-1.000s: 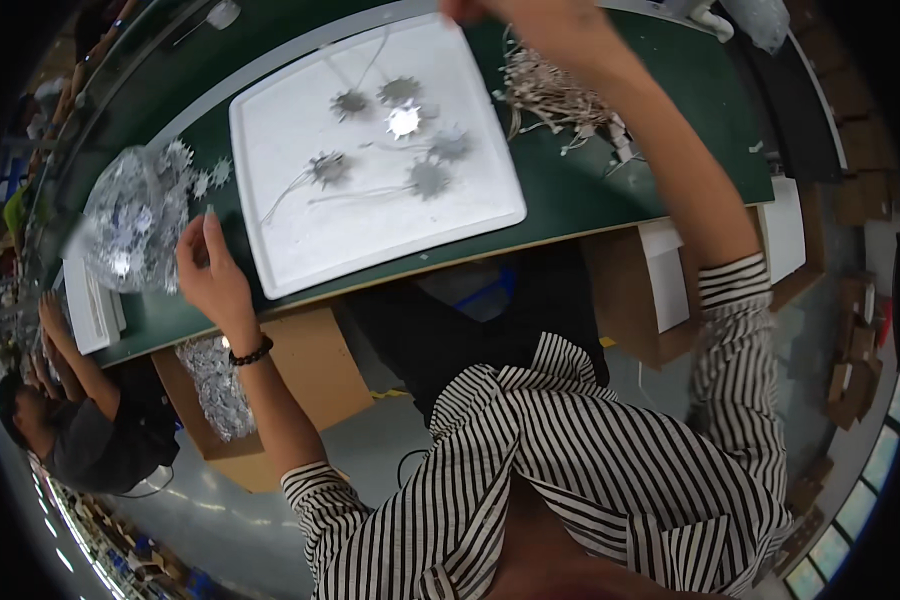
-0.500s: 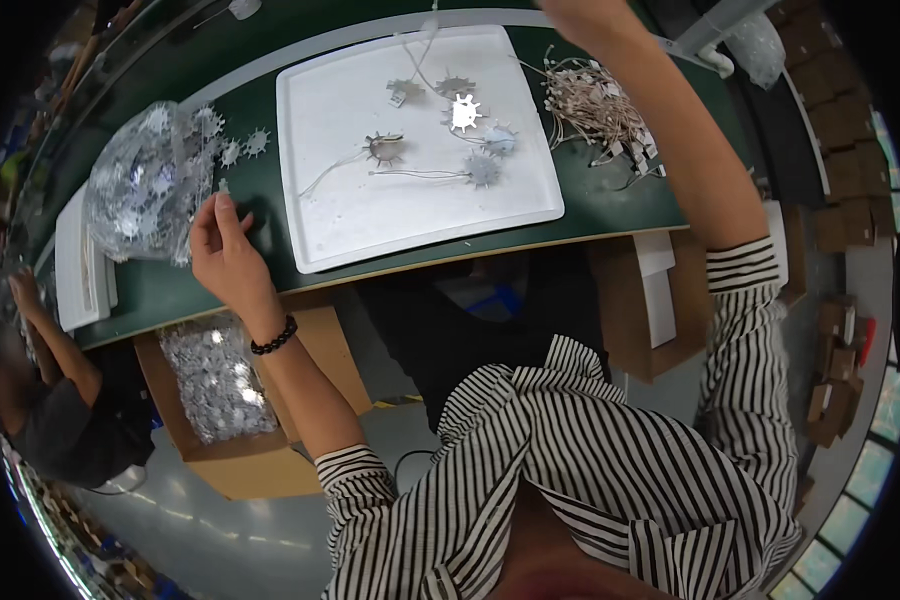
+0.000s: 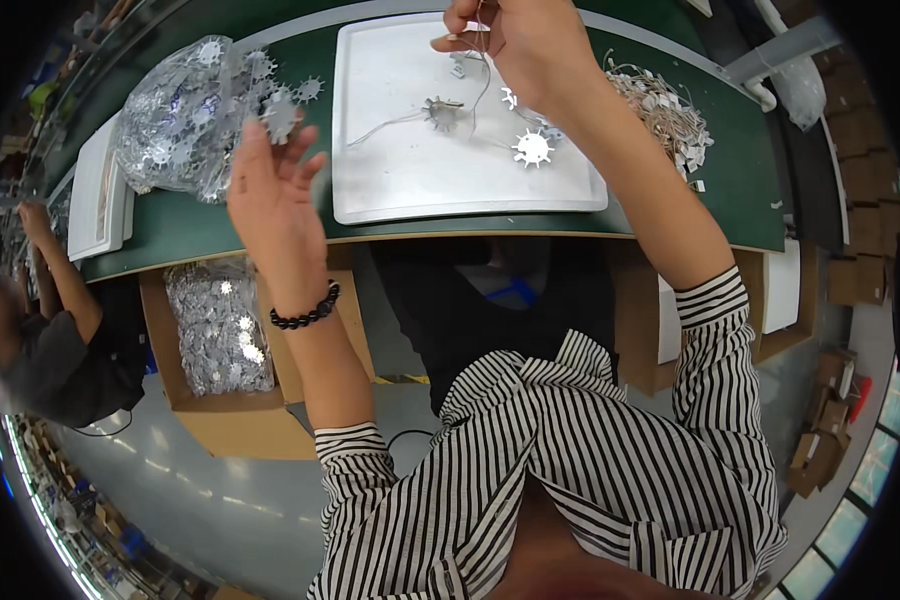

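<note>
Up at the left, my left hand (image 3: 278,210) pinches a silver metal plate (image 3: 283,117) with small prongs round its edge, like a gear. Over the far part of a white tray (image 3: 390,190), my right hand (image 3: 535,55) is closed on a thin wire (image 3: 486,85) that hangs down from the fingers. On the tray lie several pronged plates, among them one with a wire (image 3: 443,115) left of my right hand and a shiny one (image 3: 533,148) below it. My right hand and forearm cover part of the tray.
A clear plastic bag of pronged plates (image 3: 175,125) lies left of the tray, with loose plates beside it. Right of the tray is a pile of wires with white connectors (image 3: 670,120). Under the bench stands a carton (image 3: 220,425). Another person (image 3: 55,350) is at the far left.
My left hand has risen from beside the bag and now has a plate in its fingers. My right hand has come left and down from the far edge, over the tray, with a wire.
</note>
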`<action>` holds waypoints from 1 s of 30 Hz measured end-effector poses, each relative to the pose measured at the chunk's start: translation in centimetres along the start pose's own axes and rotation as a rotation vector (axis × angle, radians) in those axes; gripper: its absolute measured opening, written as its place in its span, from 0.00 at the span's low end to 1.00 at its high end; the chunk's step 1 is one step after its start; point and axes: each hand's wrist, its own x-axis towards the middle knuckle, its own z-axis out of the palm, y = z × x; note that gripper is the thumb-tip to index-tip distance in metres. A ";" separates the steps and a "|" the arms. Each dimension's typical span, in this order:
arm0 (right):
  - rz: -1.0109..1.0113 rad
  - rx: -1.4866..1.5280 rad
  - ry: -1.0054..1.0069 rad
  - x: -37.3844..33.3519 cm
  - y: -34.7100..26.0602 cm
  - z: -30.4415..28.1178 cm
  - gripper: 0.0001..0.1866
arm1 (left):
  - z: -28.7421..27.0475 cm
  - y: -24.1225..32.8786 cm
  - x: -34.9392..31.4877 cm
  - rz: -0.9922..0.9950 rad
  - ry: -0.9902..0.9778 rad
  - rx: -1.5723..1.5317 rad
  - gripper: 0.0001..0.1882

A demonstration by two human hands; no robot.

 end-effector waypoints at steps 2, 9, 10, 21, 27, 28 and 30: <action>0.006 -0.237 0.000 0.8 0.6 0.2 0.11 | 1.1 0.0 -0.2 -0.015 -0.033 -0.053 0.20; -0.453 -0.863 -0.151 -6.6 -1.1 4.2 0.06 | 3.4 1.4 -1.1 -0.299 -0.116 -0.242 0.21; -0.482 -0.864 -0.150 -7.0 -0.9 4.4 0.05 | 3.6 1.3 -1.1 -0.296 -0.116 -0.240 0.21; -0.566 -0.997 -0.211 -7.2 -0.9 5.0 0.04 | 4.2 1.5 -1.8 -0.203 -0.082 -0.053 0.19; -0.607 -1.042 -0.241 -7.2 -0.6 5.0 0.04 | 4.1 1.7 -2.0 -0.177 -0.087 0.019 0.18; -0.630 -1.061 -0.246 -7.2 -0.5 5.1 0.03 | 4.0 1.8 -2.0 -0.173 -0.088 0.037 0.18; -0.655 -1.082 -0.250 -7.2 -0.3 5.1 0.03 | 4.0 1.8 -2.1 -0.168 -0.090 0.054 0.18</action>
